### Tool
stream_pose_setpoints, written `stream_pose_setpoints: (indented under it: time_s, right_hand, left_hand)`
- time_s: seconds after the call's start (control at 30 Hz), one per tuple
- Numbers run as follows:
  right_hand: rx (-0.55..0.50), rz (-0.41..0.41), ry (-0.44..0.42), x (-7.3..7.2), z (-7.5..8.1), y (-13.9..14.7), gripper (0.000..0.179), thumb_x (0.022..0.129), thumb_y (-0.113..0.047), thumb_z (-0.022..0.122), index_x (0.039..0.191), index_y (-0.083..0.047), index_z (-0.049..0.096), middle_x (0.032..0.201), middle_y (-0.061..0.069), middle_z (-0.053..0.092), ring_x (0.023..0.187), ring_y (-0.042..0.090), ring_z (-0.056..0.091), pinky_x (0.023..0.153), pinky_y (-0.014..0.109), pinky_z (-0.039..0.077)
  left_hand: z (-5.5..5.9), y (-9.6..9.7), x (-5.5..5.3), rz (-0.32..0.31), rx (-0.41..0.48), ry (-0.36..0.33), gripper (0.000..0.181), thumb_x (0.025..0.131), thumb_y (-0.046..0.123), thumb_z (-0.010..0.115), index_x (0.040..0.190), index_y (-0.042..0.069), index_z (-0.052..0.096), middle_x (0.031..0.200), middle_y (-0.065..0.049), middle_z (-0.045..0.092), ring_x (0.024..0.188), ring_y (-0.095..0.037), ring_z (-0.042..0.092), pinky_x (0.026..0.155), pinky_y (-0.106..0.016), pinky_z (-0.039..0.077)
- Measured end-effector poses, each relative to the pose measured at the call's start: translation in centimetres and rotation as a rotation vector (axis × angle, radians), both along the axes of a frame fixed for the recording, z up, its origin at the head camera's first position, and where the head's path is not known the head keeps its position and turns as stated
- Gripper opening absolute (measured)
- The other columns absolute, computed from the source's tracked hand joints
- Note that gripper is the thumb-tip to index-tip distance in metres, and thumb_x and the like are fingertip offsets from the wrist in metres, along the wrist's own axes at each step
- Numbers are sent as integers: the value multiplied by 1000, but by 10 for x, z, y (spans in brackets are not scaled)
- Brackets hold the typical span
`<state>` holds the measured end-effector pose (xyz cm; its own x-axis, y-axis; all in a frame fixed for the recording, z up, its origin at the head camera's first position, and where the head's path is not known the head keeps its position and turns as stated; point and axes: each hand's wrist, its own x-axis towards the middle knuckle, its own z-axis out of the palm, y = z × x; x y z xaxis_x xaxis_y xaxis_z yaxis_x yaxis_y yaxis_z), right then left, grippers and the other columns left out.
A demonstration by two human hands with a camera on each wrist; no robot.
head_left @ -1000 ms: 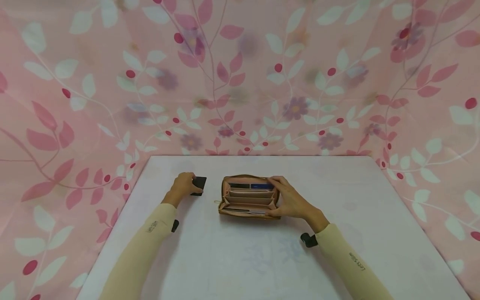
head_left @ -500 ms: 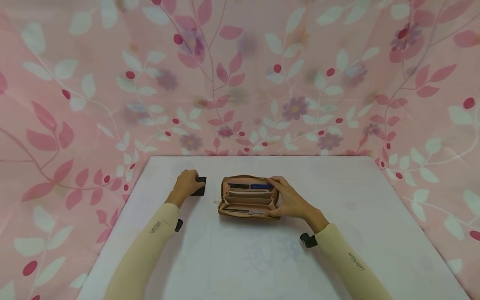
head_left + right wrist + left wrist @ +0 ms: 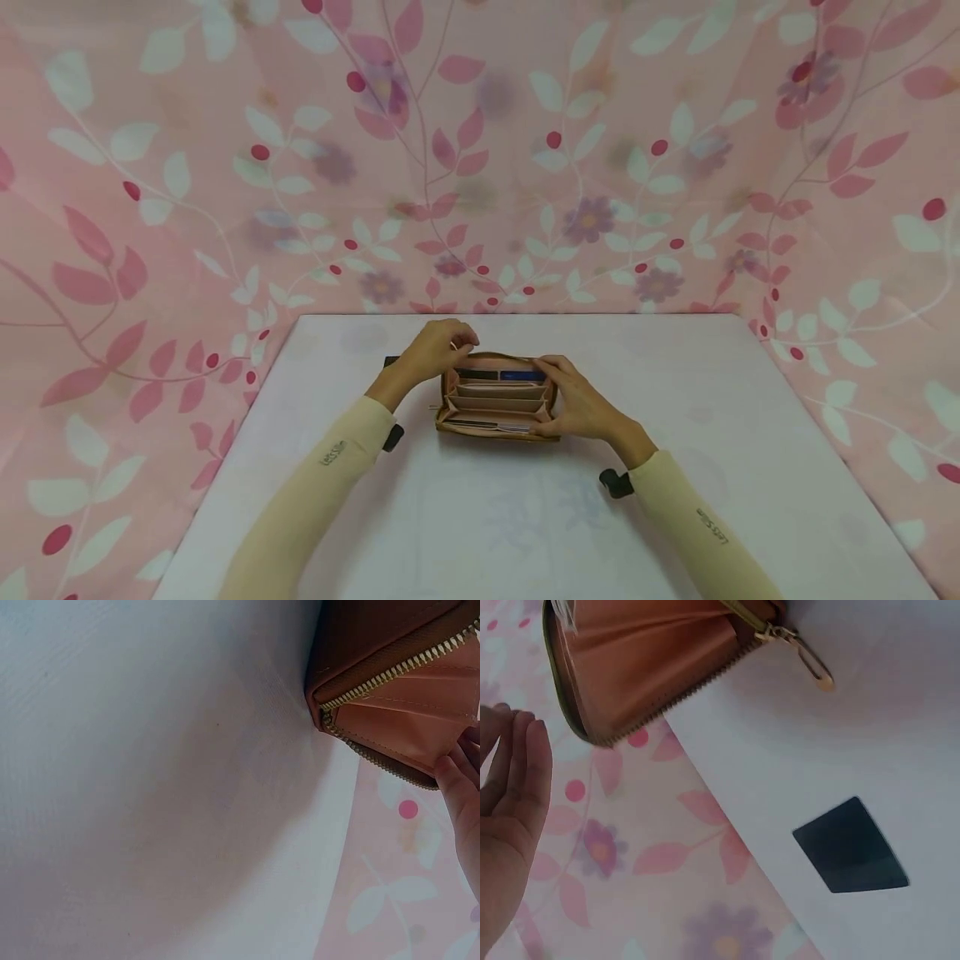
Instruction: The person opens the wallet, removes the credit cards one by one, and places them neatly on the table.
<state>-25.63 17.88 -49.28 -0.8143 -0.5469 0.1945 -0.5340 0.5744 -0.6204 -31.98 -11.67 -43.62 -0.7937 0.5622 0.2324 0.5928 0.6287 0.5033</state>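
Observation:
A brown zip-around wallet (image 3: 491, 403) stands unzipped on the table, its pink-lined compartments facing up. My right hand (image 3: 588, 408) grips its right end, thumb at the near edge and fingers at the far edge. In the right wrist view, fingertips touch the lining beside the gold zipper teeth (image 3: 401, 669). Over the wallet's far left corner hovers my left hand (image 3: 435, 348), fingers loosely bent with nothing seen between them. A black card (image 3: 853, 849) lies flat on the table to the left, mostly hidden behind the left hand in the head view.
Inside the wallet, a blue card (image 3: 521, 376) and a dark card (image 3: 477, 374) sit in the far slots. A zipper pull (image 3: 814, 664) hangs at its left end. White cloth covers the table (image 3: 480, 517); a pink floral curtain (image 3: 480, 167) rises behind.
My left hand has left the black card and moved right and away from me to the wallet's far left corner. The card stays on the table. My right hand keeps its grip.

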Motion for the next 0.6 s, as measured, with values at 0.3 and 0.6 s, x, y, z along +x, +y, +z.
stream_pose_setpoints:
  time_s: [0.3, 0.6]
  right_hand:
    - [6, 5, 5, 0, 0, -1, 106, 68, -37, 89, 151, -3, 31, 147, 4, 30, 94, 16, 51, 96, 39, 43]
    - [-1, 16, 19, -1, -1, 1, 106, 68, -37, 89, 151, -2, 31, 148, 7, 30, 94, 18, 50, 96, 41, 43]
  left_hand:
    - [-5, 20, 4, -106, -231, -36, 14, 96, 15, 62, 100, 12, 75, 94, 2, 70, 76, -7, 59, 74, -27, 52]
    - [-6, 29, 9, -104, -397, 39, 11, 93, 10, 63, 92, 7, 74, 86, 0, 63, 74, -12, 55, 69, -26, 50]
